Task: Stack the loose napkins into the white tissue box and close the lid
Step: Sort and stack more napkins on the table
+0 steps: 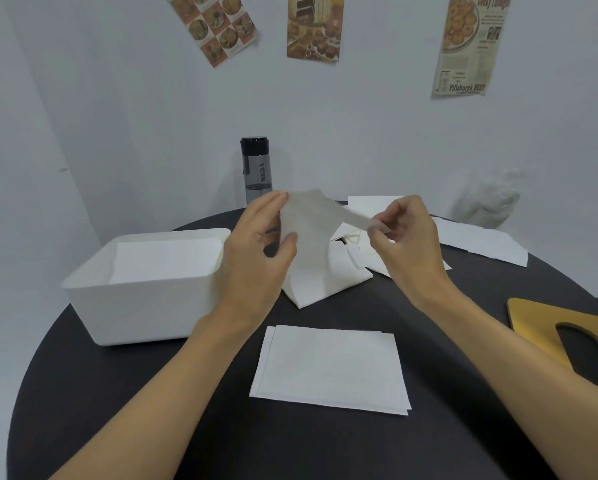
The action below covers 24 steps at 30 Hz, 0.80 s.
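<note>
A white tissue box (pixel 141 306) stands open on the left of the dark round table (pixel 464 341), with flat napkins (pixel 166 259) inside it. Both my hands hold one thin napkin (pixel 308 220) up above the table's middle. My left hand (pixel 256 251) pinches its left edge and my right hand (pixel 405 233) pinches its right corner. Under them lies a loose heap of napkins (pixel 328 275). A small squared stack of napkins (pixel 332 368) lies flat in front of me. More napkins (pixel 481 242) are spread at the back right.
A dark water bottle (pixel 256 169) stands at the table's far edge behind my left hand. A wooden lid with a slot (pixel 547 327) lies at the right edge. A crumpled white bag (pixel 488 199) sits at the back right. Posters hang on the wall.
</note>
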Tool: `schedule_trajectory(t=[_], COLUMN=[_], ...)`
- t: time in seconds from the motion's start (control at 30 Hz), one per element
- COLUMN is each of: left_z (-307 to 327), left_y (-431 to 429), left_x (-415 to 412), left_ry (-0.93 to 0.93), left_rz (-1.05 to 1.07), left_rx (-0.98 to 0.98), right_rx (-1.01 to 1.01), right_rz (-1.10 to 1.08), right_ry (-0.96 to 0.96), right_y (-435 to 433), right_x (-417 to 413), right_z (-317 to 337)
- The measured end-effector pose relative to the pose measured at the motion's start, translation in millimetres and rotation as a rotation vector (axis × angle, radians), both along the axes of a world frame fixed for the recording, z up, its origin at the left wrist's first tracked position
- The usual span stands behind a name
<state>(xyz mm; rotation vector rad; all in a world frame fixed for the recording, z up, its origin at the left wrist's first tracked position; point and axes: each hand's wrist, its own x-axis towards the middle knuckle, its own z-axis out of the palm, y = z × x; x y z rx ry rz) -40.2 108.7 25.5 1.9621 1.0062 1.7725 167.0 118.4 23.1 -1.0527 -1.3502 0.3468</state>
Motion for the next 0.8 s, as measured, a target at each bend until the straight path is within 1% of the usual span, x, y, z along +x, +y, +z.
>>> schedule_trajectory(t=[0.13, 0.27, 0.4, 0.5, 0.57, 0.7, 0.8], left_z=[9.9, 17.4, 26.9, 32.8, 34.5, 33.9, 33.5], left_y=[-8.2, -9.2, -14.3, -18.3, -19.7, -22.4, -22.5], left_x=[6.0, 2.7, -0.1, -0.7, -1.0, -1.8, -2.9], left_ry=[-0.248, -0.29, -0.387, -0.411, -0.431, -0.387, -0.364], left_rz=[-0.055, -0.02, -0.052, -0.091, -0.135, -0.229, -0.275], left_rx=[-0.076, -0.056, -0.05, -0.02, -0.035, -0.107, -0.148], right_rx=[0.068, 0.172, 0.192, 0.134, 0.065, -0.119, -0.223], right_rz=[0.002, 0.036, 0.039, 0.075, 0.134, 0.254, 0.276], right_ry=[-0.103, -0.136, -0.14, -0.024, 0.053, 0.077, 0.078], right_y=[-5.4, -11.3, -18.6, -23.7, -24.7, -26.8, -27.1], right_x=[-2.2, -3.7, -3.6, -0.2, 1.8, 1.9, 4.1], right_z=[1.4, 4.6, 9.9, 14.2, 18.5, 21.9, 21.0])
